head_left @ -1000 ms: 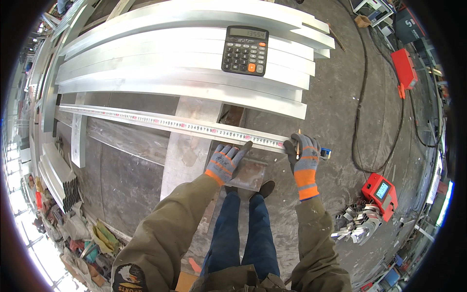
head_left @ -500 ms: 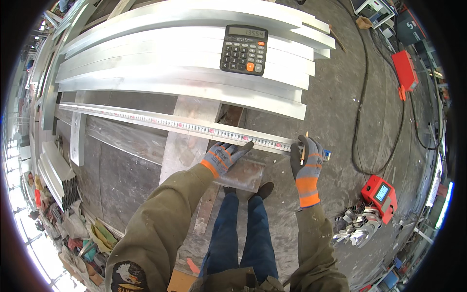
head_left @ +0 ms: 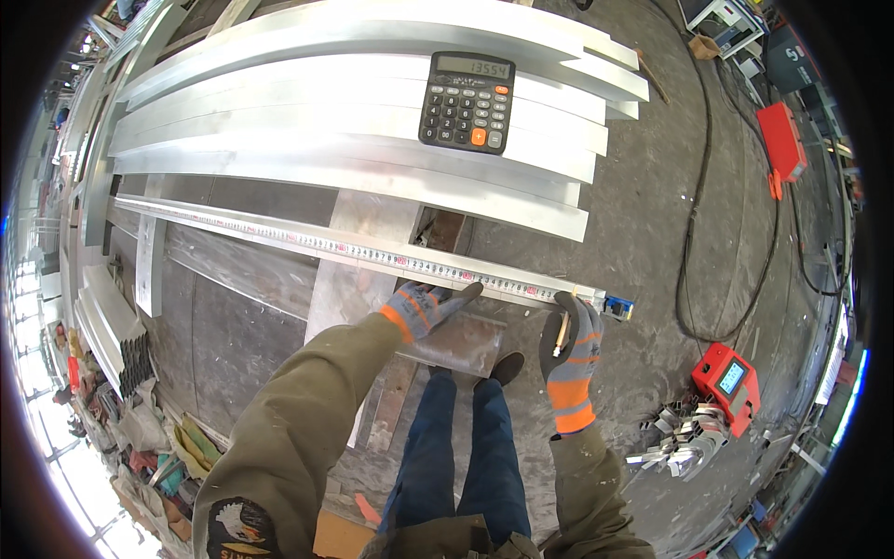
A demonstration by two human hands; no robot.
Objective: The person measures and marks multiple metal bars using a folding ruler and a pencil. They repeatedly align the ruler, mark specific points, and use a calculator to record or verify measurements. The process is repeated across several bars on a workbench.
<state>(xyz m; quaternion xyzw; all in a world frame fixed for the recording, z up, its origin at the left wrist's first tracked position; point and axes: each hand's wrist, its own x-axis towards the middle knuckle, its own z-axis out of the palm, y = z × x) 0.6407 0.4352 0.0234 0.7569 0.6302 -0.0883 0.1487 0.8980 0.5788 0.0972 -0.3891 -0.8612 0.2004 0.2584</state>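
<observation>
A long, pale metal bar (head_left: 279, 222) runs from far left to centre right, with a tape measure's blade (head_left: 433, 269) stretched along it. The blue tape case (head_left: 618, 307) hangs at the bar's right end. My left hand (head_left: 421, 309), in a grey and orange glove, grips the bar's near edge, its thumb pointing right; its fingertips are partly hidden. My gloved right hand (head_left: 575, 354) is closed around a pencil (head_left: 562, 335) at the near side of the bar's right end. Whether its fingertips touch the bar is hard to tell.
Beyond the bar lie several wide silver profiles (head_left: 372, 158), bearing a black calculator (head_left: 467, 101). A red device with a screen (head_left: 726, 387) stands at right beside metal offcuts (head_left: 684, 438). A black cable (head_left: 694, 205) crosses the floor. Stacked profiles (head_left: 107, 312) lie at left.
My right hand has drawn back toward me and slightly left with the pencil, uncovering the tape case. My left hand stays at the bar's near edge.
</observation>
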